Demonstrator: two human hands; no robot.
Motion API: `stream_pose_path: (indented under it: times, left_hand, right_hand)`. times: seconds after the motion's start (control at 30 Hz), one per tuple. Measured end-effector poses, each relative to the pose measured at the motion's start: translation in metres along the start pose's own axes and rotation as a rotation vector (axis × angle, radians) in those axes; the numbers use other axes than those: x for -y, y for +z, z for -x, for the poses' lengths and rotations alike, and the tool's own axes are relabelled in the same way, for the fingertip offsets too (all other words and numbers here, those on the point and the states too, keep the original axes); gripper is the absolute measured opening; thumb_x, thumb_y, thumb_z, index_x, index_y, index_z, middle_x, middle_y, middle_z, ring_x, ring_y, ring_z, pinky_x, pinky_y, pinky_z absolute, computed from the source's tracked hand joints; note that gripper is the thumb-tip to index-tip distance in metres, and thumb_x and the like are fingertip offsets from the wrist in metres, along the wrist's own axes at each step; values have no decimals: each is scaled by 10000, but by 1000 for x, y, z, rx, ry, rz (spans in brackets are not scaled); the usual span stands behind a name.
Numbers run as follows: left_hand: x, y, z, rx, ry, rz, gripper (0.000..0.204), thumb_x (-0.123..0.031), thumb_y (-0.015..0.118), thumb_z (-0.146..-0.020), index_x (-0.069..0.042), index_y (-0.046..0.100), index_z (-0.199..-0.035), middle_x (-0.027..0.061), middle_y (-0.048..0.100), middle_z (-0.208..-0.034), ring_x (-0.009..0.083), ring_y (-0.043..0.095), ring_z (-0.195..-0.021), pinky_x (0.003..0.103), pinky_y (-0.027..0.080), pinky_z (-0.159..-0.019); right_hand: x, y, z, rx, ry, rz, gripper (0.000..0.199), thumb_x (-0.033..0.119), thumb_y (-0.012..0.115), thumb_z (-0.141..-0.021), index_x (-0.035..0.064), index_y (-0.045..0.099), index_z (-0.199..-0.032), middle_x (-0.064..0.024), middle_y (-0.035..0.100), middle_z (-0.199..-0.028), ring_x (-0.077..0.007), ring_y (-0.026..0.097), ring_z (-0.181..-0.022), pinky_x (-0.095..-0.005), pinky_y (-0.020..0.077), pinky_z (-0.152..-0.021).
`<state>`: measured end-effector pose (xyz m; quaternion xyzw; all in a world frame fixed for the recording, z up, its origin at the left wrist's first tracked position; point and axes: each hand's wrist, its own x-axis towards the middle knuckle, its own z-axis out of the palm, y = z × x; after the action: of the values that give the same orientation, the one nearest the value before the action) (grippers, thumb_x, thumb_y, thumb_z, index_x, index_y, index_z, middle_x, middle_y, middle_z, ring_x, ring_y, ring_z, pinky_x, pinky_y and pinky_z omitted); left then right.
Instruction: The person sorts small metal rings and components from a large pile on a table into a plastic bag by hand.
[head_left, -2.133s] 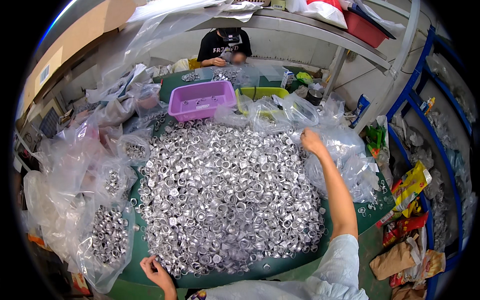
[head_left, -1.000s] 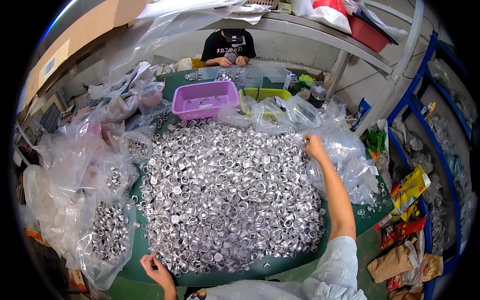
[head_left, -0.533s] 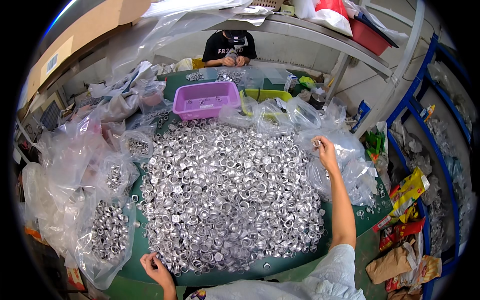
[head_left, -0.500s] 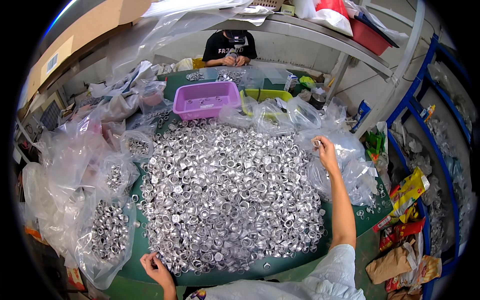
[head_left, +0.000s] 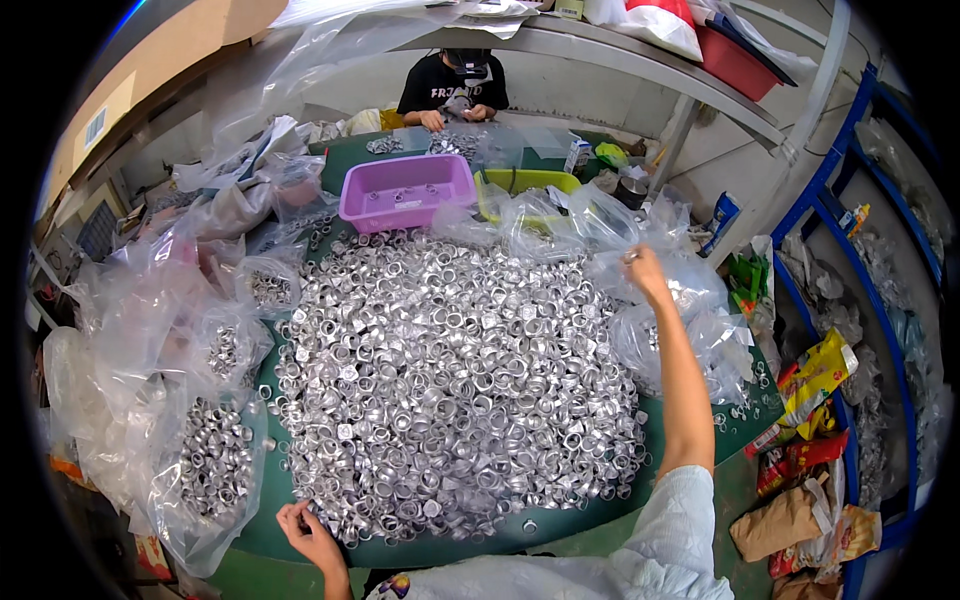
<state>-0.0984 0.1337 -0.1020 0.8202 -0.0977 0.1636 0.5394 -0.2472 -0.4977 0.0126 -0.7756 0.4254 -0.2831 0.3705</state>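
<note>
A wide heap of silver-coloured metal rings (head_left: pixel 460 390) covers the green table (head_left: pixel 590 520); some rings have broad flat faces. At the heap's near left corner is my left hand (head_left: pixel 310 532), its fingers curled together; whatever they grip is hidden. My right arm reaches out over the right side. At its end my right hand (head_left: pixel 646 270) is closed above the clear plastic bags (head_left: pixel 690 290), pinching a small ring at the fingertips, blurred now. Rings also fill an open plastic bag (head_left: pixel 215 455) left of the heap.
Behind the heap stand a purple basin (head_left: pixel 408 208) with a few rings and a green basin (head_left: pixel 560 182). A co-worker (head_left: pixel 452 95) sits across the table, handling small pieces. An overhead shelf (head_left: pixel 600 62) spans the back; a blue rack (head_left: pixel 850 220) stands right.
My right hand has moved slightly farther away, over the bags at the right. My left hand has barely shifted. The co-worker's hands have moved apart.
</note>
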Motion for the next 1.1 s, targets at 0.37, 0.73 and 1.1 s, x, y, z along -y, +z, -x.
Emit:
stream_pose_path:
  times: [0.37,0.73,1.1]
  left_hand:
    - [-2,-1,0,1,4,-1,125,56,480,-832,-19,580,-841,36,413,-886,110,407,-705,224,287,-544]
    - [13,-7,0,0,14,-39,109,79,498,-805,24,577,-858,109,504,-956,212,502,-879,290,418,-759]
    - [-22,-15,4,-116,10,176,186,68,461,-851,12,610,-948,81,484,-958,160,483,-883,237,390,-782]
  right_hand:
    - [12,53,84,-55,-601,551,297,-73,428,-739,9,430,-1025,-261,596,-778,-440,576,-761,-513,446,-651]
    - [3,9,19,-224,-494,720,213,-31,476,-725,-45,601,-897,-274,602,-872,-425,577,-862,-469,458,-759]
    - [127,49,262,166,-621,165,157,-27,563,-802,-24,615,-951,-110,636,-954,-221,594,-901,-312,441,-829]
